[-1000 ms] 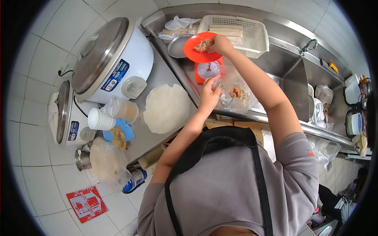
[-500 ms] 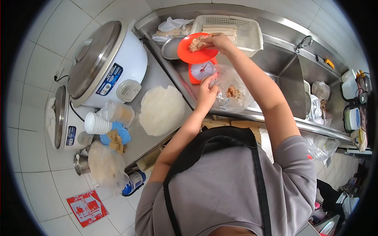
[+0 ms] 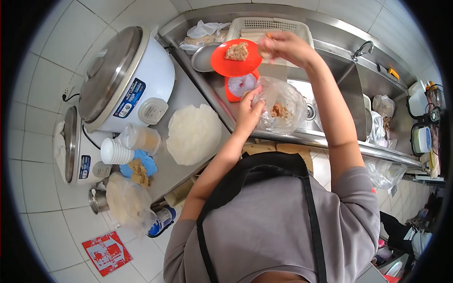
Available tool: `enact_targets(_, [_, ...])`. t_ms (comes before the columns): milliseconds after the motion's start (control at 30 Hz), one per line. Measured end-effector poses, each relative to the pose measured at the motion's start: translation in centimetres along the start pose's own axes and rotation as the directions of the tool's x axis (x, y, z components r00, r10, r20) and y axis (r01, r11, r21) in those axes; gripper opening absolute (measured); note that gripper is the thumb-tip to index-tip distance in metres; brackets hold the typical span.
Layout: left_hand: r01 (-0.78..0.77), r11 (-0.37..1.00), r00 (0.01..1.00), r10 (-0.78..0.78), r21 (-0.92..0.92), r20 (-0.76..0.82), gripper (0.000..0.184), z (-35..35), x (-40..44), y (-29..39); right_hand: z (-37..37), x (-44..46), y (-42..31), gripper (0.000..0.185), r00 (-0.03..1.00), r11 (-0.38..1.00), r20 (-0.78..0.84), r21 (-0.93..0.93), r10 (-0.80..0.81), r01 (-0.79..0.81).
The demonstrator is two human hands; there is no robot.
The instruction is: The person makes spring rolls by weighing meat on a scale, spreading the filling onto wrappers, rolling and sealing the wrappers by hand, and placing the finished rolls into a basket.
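Between its fingers my left hand pinches the rim of a clear plastic bag, which has some brown meat filling inside. Just right of the red plate, my right hand is raised, its fingertips smeared by motion. A lump of filling lies on the plate. Under the plate stands a red dial scale. Round pale wrapper sheets lie on the steel counter, left of my left forearm.
A white basket with pale rolls stands behind my right hand. The sink lies to the right. Two rice cookers, white cups and a bag of wrappers are at the left.
My right hand has come away from the filling and moved right, off the plate. The filling now rests on the plate as a compact lump. My left hand still holds the bag.
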State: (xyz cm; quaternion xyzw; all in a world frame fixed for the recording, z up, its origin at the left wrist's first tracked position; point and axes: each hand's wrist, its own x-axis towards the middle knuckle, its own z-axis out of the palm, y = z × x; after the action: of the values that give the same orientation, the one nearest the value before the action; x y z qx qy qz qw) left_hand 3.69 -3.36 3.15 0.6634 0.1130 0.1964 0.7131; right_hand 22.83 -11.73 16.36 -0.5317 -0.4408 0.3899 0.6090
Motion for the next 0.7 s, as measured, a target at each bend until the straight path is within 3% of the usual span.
enact_targets(167, [-0.087, 0.996, 0.996, 0.087, -0.038, 0.021, 0.043, 0.1, 0.4, -0.2, 2.7, -7.9, 2.1, 0.024, 0.961, 0.89, 0.093, -0.409, 0.262, -0.203])
enact_targets(200, [-0.075, 0.995, 0.997, 0.077, -0.058, 0.029, 0.044, 0.1, 0.5, -0.3, 3.2, -8.8, 3.2, 0.021, 0.937, 0.803, 0.076, -0.541, 0.341, -0.249])
enact_targets(233, [-0.063, 0.995, 0.997, 0.066, -0.077, 0.038, 0.044, 0.1, 0.5, -0.3, 3.6, -9.4, 5.1, 0.018, 0.971, 0.66, 0.099, -0.748, 0.219, -0.073])
enact_targets(300, [-0.046, 0.996, 0.998, 0.049, -0.074, 0.034, 0.045, 0.1, 0.6, -0.1, 4.6, -9.9, 8.8, 0.015, 0.978, 0.435, -0.007, -0.895, 0.207, -0.098])
enact_targets(400, [-0.049, 0.996, 0.998, 0.051, -0.076, 0.035, 0.044, 0.2, 0.6, 0.0, 5.2, -9.0, 10.9, 0.014, 0.979, 0.208, -0.161, -0.961, 0.129, -0.185])
enact_targets(500, [-0.01, 0.997, 0.999, 0.013, -0.077, 0.031, 0.043, 0.1, 0.4, 0.2, 5.9, -8.7, 10.3, 0.016, 0.985, 0.08, -0.127, -0.99, -0.116, -0.118])
enact_targets(600, [-0.078, 0.994, 0.996, 0.081, 0.074, -0.038, 0.042, -1.0, -0.3, 0.3, 4.8, -7.5, 6.5, 0.016, 0.98, 0.434, 0.064, -0.901, 0.187, -0.024])
enact_targets(633, [-0.119, 0.981, 0.989, 0.13, 0.152, -0.067, 0.041, -1.7, -0.5, 0.2, 4.3, -6.7, 4.6, 0.016, 0.978, 0.558, 0.164, -0.827, 0.126, 0.066])
enact_targets(700, [-0.088, 0.978, 0.976, 0.123, 0.189, -0.18, 0.042, -3.3, -1.3, 0.1, 4.2, -4.1, 1.2, 0.011, 0.997, 0.609, 0.075, -0.792, 0.03, 0.041])
